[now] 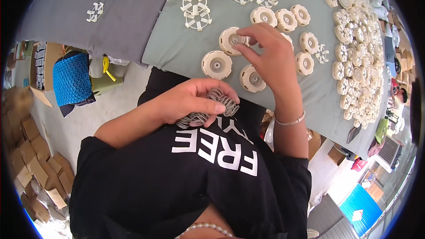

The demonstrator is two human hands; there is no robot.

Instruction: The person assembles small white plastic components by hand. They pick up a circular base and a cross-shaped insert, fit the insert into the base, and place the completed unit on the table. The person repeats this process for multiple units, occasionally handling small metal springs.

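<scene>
Metal spring (239,40) between right fingers (251,32)

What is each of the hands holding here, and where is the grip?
Left hand: a bunch of metal springs, cupped in palm and fingers. Right hand: one spring pinched at its end by the fingertips, over a cream disc.

Cream discs (217,64) (grey-green cloth (177,44))

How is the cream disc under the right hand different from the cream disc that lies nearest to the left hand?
The disc under the right hand has a metal spring being pressed into its centre by the right hand; the other disc lies untouched, with a bare grey centre. The first is partly covered by fingers; the second is fully visible. Both are round, cream, ribbed, on the grey-green cloth.
</scene>
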